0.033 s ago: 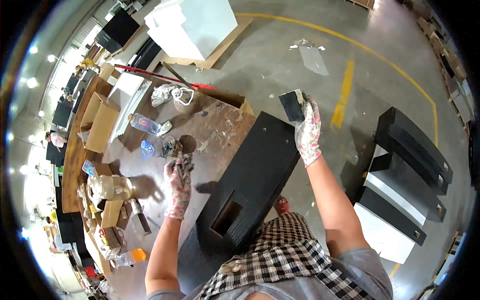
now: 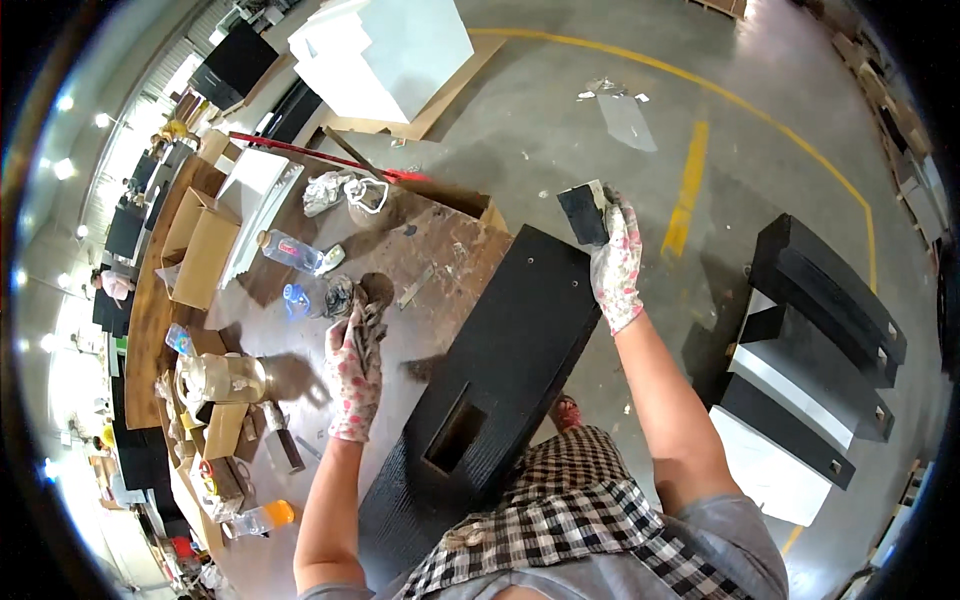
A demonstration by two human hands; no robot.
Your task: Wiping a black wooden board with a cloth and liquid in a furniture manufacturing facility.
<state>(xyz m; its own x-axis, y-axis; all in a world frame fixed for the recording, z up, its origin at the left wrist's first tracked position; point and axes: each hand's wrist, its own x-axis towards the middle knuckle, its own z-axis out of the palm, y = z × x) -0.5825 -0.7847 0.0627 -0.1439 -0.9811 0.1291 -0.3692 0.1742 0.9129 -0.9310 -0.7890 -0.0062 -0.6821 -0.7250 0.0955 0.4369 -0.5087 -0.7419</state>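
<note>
Right gloved hand (image 2: pixel 618 265) has fingers clamped on a flat black-faced block (image 2: pixel 582 213), just off the far end of the black panel (image 2: pixel 515 325). Left gloved hand (image 2: pixel 352 390) has fingers closed around a crumpled grey rag (image 2: pixel 373 328) above the workbench (image 2: pixel 450 240). Panel lies slanted between both forearms, rectangular cutout (image 2: pixel 457 437) toward the checkered apron (image 2: pixel 560 505).

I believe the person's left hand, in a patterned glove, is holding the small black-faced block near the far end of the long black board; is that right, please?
Not quite: the head view shows the right hand, not the left hand, holding the small black-faced block. The patterned glove and the spot near the far end of the long black board are right.
</note>
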